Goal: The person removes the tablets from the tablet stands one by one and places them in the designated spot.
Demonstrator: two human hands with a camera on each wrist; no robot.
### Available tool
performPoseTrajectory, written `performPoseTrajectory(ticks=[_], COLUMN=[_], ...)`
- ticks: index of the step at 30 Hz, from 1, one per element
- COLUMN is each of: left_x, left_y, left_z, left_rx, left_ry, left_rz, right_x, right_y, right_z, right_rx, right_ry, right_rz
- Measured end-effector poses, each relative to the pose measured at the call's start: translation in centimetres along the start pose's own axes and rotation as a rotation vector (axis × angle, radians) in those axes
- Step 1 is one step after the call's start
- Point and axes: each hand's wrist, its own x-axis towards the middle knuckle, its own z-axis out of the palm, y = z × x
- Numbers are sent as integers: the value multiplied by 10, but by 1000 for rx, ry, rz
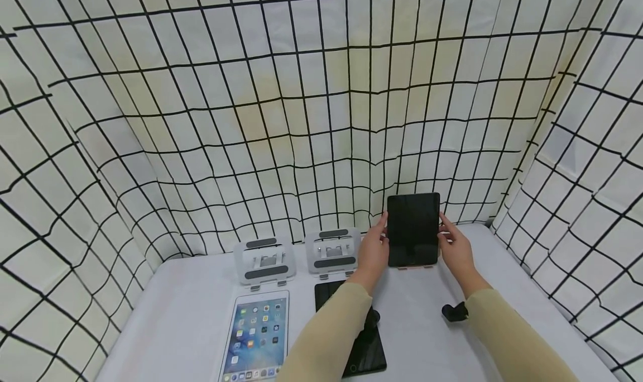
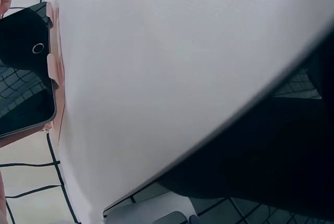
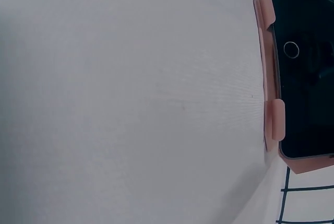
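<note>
A black tablet [image 1: 413, 228] stands upright at the back right of the table, its lower edge in the lips of a pink stand [image 3: 269, 62]. My left hand [image 1: 373, 251] grips the tablet's left edge, and my right hand [image 1: 456, 253] holds its right edge. The screen is dark. In the left wrist view, the tablet's lower end [image 2: 23, 101] shows a round home button, and two pink lips overlap its front. Most of the pink stand is hidden behind the tablet.
Two grey-white stands [image 1: 266, 264] [image 1: 332, 253] with dark pads are left of my left hand. Before them lie a white tablet [image 1: 257, 332] with a lit screen and another black tablet [image 1: 364, 351], partly under my left sleeve. A white gridded sheet [image 1: 321, 108] encloses the table.
</note>
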Motion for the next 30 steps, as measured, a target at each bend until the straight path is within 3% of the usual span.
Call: performPoseTrajectory(ticks=[9,24,30], left_x=[-2,-14,-25], left_y=[3,10,13], left_z=[-9,-23,-31], left_rx=[-46,-123,-144], left_ry=[24,-13,-35], left_rz=[-2,17,-4], right_x=[1,-10,-17], right_y=[-4,-16,-17], right_z=[1,-12,-16], right_rx=[59,76,79], right_ry=[13,-17,-53], right_rz=[-14,-53,-67])
